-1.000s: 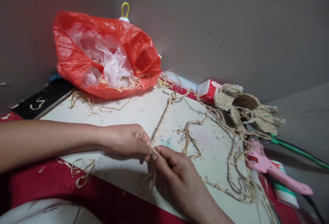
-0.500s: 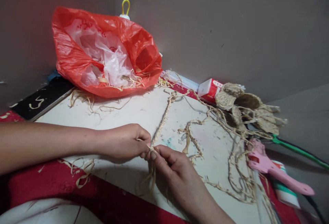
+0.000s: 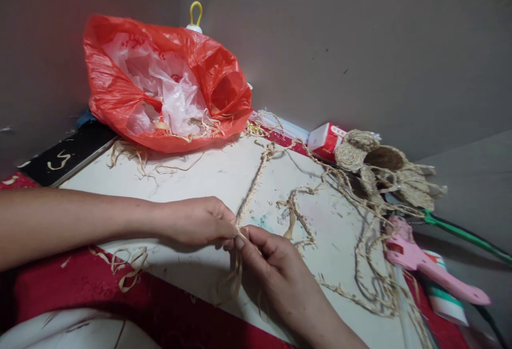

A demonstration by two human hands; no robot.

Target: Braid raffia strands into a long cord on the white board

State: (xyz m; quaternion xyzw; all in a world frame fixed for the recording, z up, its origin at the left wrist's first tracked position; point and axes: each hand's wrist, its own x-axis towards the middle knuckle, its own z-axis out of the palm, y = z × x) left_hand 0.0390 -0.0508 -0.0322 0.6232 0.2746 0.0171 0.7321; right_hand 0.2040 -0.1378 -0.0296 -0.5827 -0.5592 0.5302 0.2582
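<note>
From my remote post I have both hands meeting over the white board [image 3: 196, 178], their fingertips almost touching. The left hand [image 3: 200, 223] is pinched narrow at the near part of a braided cord [image 3: 252, 194]; its curled lower fingers are partly hidden from me. The right hand [image 3: 276, 266] closes thumb and forefinger on the same spot, just beside the left fingertips. The cord runs straight ahead from my fingers to a knotted bend, while loose strands [image 3: 237, 274] hang below the pinch, a little blurred.

To the right of the fingers I see more braided lengths [image 3: 306, 226] looping over the board. Farther right lies a pink glue gun [image 3: 432, 271], with a white-and-green tube [image 3: 446, 303] partly under it. Ahead and right of the fingers, woven pieces [image 3: 352, 154] are heaped beside a red-and-white box [image 3: 326, 141]; a green-and-black item [image 3: 464, 234] extends to the right from near them.

Well ahead and left of the fingers sits an open red plastic bag [image 3: 108, 87], holding clear plastic [image 3: 180, 98] and fibre scraps [image 3: 206, 127]. A black flat object [image 3: 76, 151] lies left of it, one pale curl on top. Nearer me, left of the fingers and below the left forearm, loose strips [image 3: 130, 271] lie across the board's edge and the red surface [image 3: 80, 285].
</note>
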